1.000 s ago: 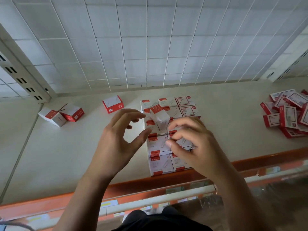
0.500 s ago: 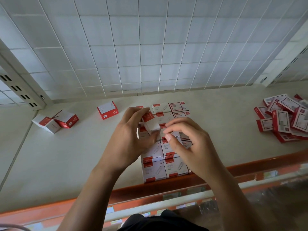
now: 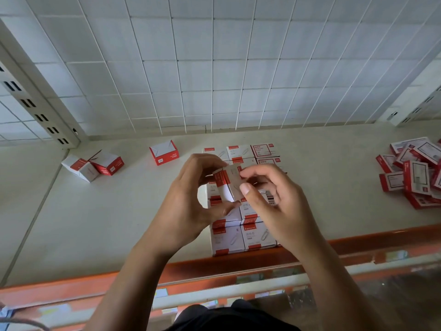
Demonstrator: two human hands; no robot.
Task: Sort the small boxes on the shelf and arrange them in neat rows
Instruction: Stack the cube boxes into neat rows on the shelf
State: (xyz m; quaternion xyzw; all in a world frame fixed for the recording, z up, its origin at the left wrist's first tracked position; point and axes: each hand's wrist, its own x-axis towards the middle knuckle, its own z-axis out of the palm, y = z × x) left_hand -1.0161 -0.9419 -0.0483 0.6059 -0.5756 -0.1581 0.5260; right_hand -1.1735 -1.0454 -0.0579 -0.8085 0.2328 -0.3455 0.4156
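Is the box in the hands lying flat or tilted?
Tilted: the box sits askew to the rows beneath, pinched by the left hand and right hand.

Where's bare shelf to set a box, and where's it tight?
Free: shelf front-left, between the two loose boxes and the orange lip; also between the arranged block and the right pile. Tight: centre, where left hand and right hand grip the held box over the block.

Shop, wire-grid shelf back (image 3: 214,68), orange price-label rail (image 3: 238,265), boxed stock (image 3: 241,237)
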